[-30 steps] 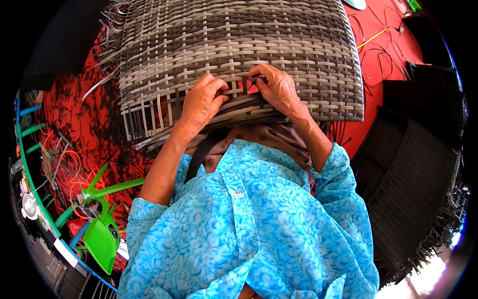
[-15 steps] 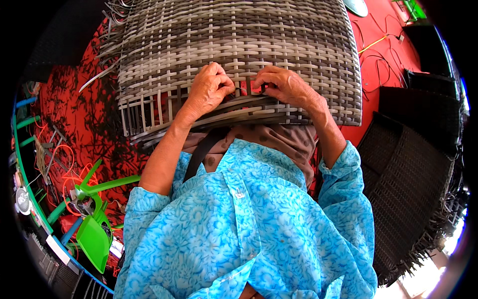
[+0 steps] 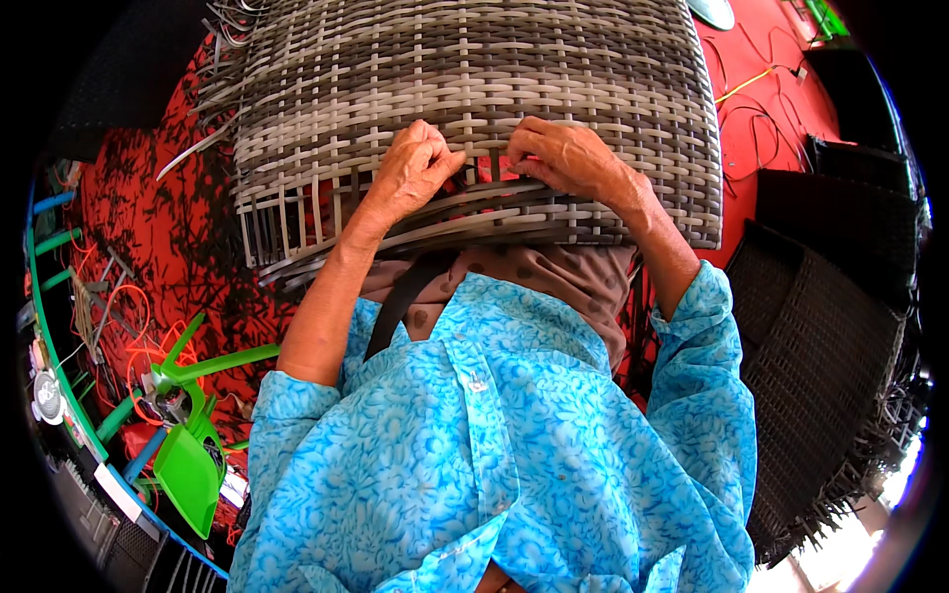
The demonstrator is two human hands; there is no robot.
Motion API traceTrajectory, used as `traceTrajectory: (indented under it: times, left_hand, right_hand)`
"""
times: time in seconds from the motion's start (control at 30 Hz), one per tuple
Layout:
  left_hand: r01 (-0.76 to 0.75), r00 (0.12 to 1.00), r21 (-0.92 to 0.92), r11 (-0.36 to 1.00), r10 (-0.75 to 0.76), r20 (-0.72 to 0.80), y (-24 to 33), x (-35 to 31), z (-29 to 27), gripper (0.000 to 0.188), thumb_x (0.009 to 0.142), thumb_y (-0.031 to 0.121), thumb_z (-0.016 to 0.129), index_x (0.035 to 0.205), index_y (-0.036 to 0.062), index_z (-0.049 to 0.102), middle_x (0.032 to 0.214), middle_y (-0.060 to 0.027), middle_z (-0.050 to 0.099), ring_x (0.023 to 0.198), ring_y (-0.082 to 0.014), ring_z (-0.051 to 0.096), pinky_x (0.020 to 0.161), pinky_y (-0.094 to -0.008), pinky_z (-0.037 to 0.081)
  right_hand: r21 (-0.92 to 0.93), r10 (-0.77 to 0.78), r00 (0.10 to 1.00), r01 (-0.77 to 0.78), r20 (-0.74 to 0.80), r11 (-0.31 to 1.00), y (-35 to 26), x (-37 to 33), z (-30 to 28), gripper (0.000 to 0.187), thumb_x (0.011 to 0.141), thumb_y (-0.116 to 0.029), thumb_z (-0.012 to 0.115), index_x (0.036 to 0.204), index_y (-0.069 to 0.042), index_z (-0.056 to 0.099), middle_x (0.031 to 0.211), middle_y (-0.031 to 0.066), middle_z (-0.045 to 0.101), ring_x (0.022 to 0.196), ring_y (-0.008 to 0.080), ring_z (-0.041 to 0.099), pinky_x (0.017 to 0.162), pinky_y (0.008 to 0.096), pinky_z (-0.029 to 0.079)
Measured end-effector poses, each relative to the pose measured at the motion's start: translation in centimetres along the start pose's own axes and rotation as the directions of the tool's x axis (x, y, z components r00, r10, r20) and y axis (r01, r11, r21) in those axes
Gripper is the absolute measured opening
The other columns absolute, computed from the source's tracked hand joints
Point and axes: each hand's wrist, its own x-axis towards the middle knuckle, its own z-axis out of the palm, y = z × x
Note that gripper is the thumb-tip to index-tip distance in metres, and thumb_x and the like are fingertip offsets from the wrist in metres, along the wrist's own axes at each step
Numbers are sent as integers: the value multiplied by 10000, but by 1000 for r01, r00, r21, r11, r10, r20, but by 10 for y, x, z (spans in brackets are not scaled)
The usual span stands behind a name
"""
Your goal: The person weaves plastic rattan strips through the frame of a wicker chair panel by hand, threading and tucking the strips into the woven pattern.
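Before me, across my lap, lies a large panel of grey-brown woven synthetic wicker (image 3: 474,89). Along its near side a gap in the weave shows upright bars and the red floor, with several loose flat wicker strands (image 3: 465,219) bunched below it. My left hand (image 3: 410,170) is closed at the left of the gap, thumb and forefinger pinched on a strand mostly hidden by the fingers. My right hand (image 3: 573,158) rests on the weave right of the gap, fingers curled down over a strand at its upper edge. The fingertips are partly hidden.
Dark strand scraps (image 3: 168,227) litter the red floor at left. A green plastic fan-like object (image 3: 193,474) and orange cord (image 3: 138,296) lie lower left. Dark woven furniture pieces (image 3: 820,366) stand at right; cables (image 3: 756,119) run across the floor at upper right.
My right hand has shifted slightly right and up, away from the left one, leaving more of the gap showing. My left hand has hardly moved.
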Motion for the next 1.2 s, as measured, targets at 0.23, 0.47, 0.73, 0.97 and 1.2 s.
traceTrajectory:
  times: [0.23,0.47,0.73,0.97,1.2]
  left_hand:
    - [-63,986,231,971,96,-137,4,1,7,226,764,105,657,601,3,536,792,-101,523,786,-262,504,700,-375,418]
    - [69,993,39,997,-65,-101,16,4,0,283,761,141,696,577,-4,536,739,-85,521,735,-250,506,676,-374,422]
    - [230,959,-220,948,-259,-114,2,1,0,210,766,124,692,618,23,582,801,-51,554,709,-160,526,661,-299,431]
    - [248,917,-756,605,-399,-19,-13,-6,-8,104,767,93,665,695,28,629,872,-35,581,752,-72,490,729,-237,409]
    - [271,899,-800,536,-437,11,-19,-5,-14,76,765,99,675,794,38,640,806,13,563,684,-58,433,667,-214,359]
  right_hand:
    - [-77,104,969,-125,-225,989,-8,-3,18,119,846,-194,601,846,-87,549,843,68,558,744,290,599,616,397,482]
    - [-45,264,904,-295,-336,954,-10,8,37,119,824,-174,586,808,-62,551,794,84,548,693,304,585,609,408,475]
    - [262,301,822,-192,-484,946,-1,-2,28,153,815,-127,629,957,-70,626,903,112,592,736,272,603,648,354,496]
    - [272,347,775,-232,-528,934,-2,-27,29,116,792,-54,639,905,-70,662,916,108,587,811,268,608,682,341,501]
    - [232,337,785,-249,-520,940,-1,-25,33,101,784,-70,656,884,-78,662,918,88,588,815,281,602,690,361,501]
